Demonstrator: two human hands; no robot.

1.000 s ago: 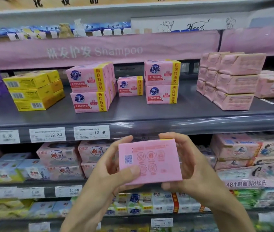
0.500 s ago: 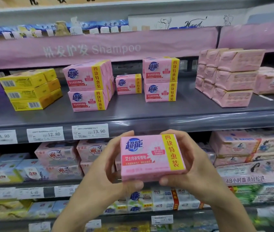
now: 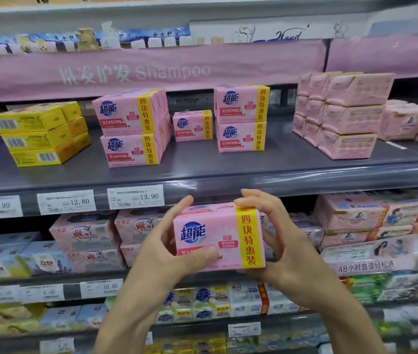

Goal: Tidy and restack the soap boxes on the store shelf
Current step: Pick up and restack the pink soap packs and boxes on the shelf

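The soap box (image 3: 218, 238), pink with a blue logo and a yellow band down its right edge, is held in the air with its printed face towards the camera, upright and nearly level. It sits just below and in front of the front lip of the grey shelf (image 3: 228, 172), touching nothing but the hands. The left hand (image 3: 162, 254) grips its left end, its fingers (image 3: 182, 206) reaching up past the top left corner and the thumb laid across the lower front face. The right hand (image 3: 282, 249) cups the right end and the underside, its fingers curled over the top right corner at the yellow band; both hands are clamped on the box. On the shelf behind, matching boxes stand as a left stack (image 3: 131, 129) two high and a right stack (image 3: 241, 118) two high, well apart, with a single box (image 3: 192, 126) standing farther back between them. Yellow boxes (image 3: 42, 135) are piled three high to the left, and pale pink wrapped packs (image 3: 343, 118) three high to the right. Price tags (image 3: 136, 196) line the shelf lip, one reading 13.90. A pink banner (image 3: 151, 71) reading "Shampoo" runs overhead, and a lower shelf (image 3: 49, 277) behind the hands carries mixed soap packs.
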